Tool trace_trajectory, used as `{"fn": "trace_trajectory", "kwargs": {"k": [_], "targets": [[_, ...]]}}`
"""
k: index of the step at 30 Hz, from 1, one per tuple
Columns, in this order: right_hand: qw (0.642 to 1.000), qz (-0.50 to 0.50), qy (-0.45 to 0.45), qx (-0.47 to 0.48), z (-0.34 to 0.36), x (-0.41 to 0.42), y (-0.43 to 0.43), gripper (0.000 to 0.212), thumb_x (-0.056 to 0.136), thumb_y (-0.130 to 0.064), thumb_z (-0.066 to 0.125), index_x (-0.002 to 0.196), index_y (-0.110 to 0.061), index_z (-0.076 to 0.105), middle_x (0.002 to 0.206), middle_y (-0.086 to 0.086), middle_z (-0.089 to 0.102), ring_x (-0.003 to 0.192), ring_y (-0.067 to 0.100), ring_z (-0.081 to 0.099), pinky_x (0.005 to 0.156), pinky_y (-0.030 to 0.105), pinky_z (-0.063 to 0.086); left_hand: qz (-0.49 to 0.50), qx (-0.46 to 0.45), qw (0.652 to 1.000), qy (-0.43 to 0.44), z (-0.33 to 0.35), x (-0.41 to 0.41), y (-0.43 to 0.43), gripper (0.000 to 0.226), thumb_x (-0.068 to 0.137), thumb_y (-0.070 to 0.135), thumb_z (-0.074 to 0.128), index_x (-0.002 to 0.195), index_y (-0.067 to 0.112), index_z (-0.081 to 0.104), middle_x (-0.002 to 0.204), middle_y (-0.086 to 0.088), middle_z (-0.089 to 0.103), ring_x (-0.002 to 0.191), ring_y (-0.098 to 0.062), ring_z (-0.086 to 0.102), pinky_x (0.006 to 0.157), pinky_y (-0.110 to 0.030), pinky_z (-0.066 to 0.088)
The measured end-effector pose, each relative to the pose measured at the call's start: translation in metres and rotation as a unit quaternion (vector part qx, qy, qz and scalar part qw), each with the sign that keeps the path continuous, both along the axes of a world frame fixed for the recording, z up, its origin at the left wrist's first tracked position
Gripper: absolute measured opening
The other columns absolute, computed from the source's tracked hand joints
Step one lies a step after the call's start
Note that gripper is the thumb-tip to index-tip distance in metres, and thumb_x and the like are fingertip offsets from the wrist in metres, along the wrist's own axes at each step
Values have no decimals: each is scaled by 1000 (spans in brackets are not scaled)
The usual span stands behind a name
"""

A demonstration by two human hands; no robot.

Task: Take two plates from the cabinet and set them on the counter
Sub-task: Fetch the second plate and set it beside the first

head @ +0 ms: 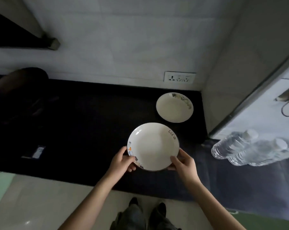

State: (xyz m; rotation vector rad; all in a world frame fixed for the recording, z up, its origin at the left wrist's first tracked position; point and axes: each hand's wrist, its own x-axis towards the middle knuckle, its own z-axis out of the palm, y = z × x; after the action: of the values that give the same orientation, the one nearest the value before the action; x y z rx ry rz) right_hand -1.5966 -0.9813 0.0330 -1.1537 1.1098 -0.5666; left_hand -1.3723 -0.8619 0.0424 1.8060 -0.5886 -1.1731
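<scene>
Plate [152,147] gripped by both hands, underside hidden.

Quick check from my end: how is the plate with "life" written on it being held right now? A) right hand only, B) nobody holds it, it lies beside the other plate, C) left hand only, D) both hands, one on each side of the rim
D. The left hand and the right hand each grip the near rim of the plate with "life" written on it, while the other plate lies on the dark counter behind it.
</scene>
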Motion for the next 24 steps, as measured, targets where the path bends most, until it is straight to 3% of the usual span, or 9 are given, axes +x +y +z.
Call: {"fn": "trace_trajectory", "kwargs": {"k": [5, 11, 17, 24], "targets": [[999, 10, -30, 14, -14, 58, -61, 50, 83, -11, 66, 131, -20, 59, 86, 7, 78, 83, 21, 76, 65, 30, 61, 18, -12, 1000, 4, -16, 56, -53, 33, 85, 13, 65, 116, 23, 58, 78, -4, 78, 60, -15, 68, 53, -24, 53], [997, -4, -63, 33, -37, 128, -104, 44, 81, -10, 65, 119, -31, 66, 88, 15, 75, 85, 24, 75, 70, 32, 61, 14, -8, 1000, -4, -44, 129, -103, 32, 87, 15, 65, 116, 28, 59, 83, -6, 78, 67, -16, 72, 61, -25, 57], [997, -22, -60, 34, -61, 188, -129, 41, 85, -3, 63, 112, -34, 65, 92, 4, 78, 88, 19, 75, 69, 32, 61, 27, 9, 1000, 0, -71, 187, -136, 33, 88, 13, 65, 115, 31, 59, 85, -6, 78, 70, -16, 74, 61, -23, 58], [995, -67, -53, 46, -75, 218, -145, 41, 87, -3, 62, 122, -24, 61, 86, -9, 78, 84, 10, 74, 65, 26, 60, 14, 12, 1000, 8, -83, 219, -171, 37, 85, 13, 65, 116, 32, 60, 86, -9, 78, 75, -17, 75, 63, -24, 58]]}}
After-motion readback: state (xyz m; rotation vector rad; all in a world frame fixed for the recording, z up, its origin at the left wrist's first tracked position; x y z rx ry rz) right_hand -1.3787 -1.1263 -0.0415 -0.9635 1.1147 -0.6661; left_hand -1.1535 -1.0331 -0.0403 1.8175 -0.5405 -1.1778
